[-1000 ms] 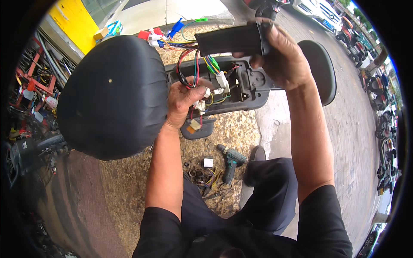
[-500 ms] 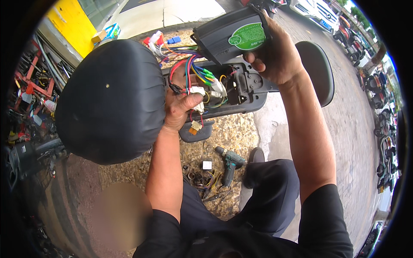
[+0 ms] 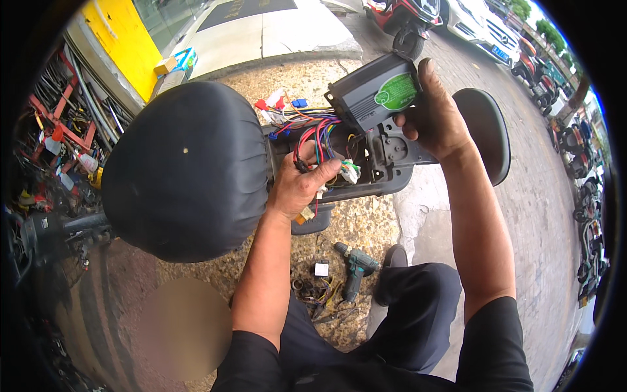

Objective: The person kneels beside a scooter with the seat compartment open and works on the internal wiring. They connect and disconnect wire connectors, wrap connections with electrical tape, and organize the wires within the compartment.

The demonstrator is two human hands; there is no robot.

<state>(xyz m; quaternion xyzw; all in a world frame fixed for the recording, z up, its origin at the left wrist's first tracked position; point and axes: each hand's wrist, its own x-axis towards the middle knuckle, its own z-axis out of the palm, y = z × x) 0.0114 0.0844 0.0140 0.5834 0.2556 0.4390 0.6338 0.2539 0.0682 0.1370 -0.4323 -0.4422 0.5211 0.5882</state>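
In my right hand is a dark grey ribbed controller box with a green oval label, gripped by its right end and tilted. Coloured wires run from its left end. My left hand is closed around part of this wire bundle, the thumb lying across near a white connector. Both hands are over the open compartment of a scooter body. The left fingers are partly hidden by wires. More plugs, white, red and blue, lie at the compartment's far side.
A large black seat stands left of the compartment, and a black pad right of it. On the ground near my legs are a cordless drill, a small white box and loose wiring. A red scooter is parked ahead.
The view has shifted, so the scene sits lower and further right. My right hand has brought the controller box down closer to the compartment. My left hand has moved slightly right along the wires.
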